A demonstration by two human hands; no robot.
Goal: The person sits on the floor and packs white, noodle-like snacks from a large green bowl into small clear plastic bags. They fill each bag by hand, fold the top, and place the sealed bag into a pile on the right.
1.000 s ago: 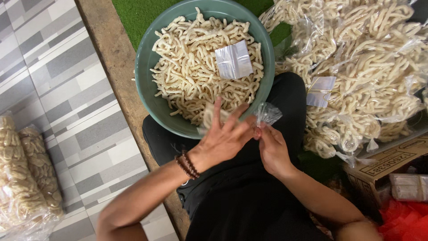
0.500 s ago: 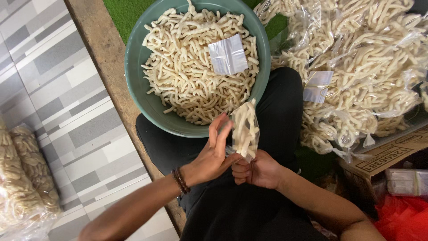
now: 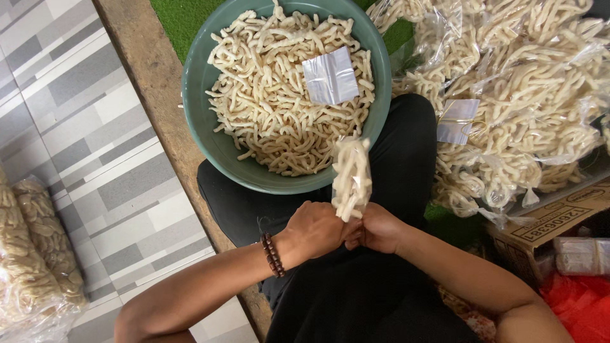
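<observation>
A small clear plastic bag (image 3: 351, 179) filled with pale stick crackers stands upright between my hands, over my lap. My left hand (image 3: 316, 227), with a dark bead bracelet at the wrist, is closed around the bag's lower end. My right hand (image 3: 380, 228) presses against it from the right, fingers also closed on the bag's bottom. Just beyond the bag sits a large green bowl (image 3: 204, 130) heaped with loose crackers, with a stack of flat empty clear bags (image 3: 330, 76) lying on top.
A big heap of filled clear cracker bags (image 3: 508, 95) lies to the right on green matting. A cardboard box (image 3: 559, 216) and red plastic (image 3: 581, 305) are at lower right. A wooden edge (image 3: 149, 76) borders a grey tiled floor, where more packed bags (image 3: 35, 254) lie.
The filled bag has been brought lower and stood upright. My left hand went from open fingers beside it to a closed grip at its bottom, next to my right hand.
</observation>
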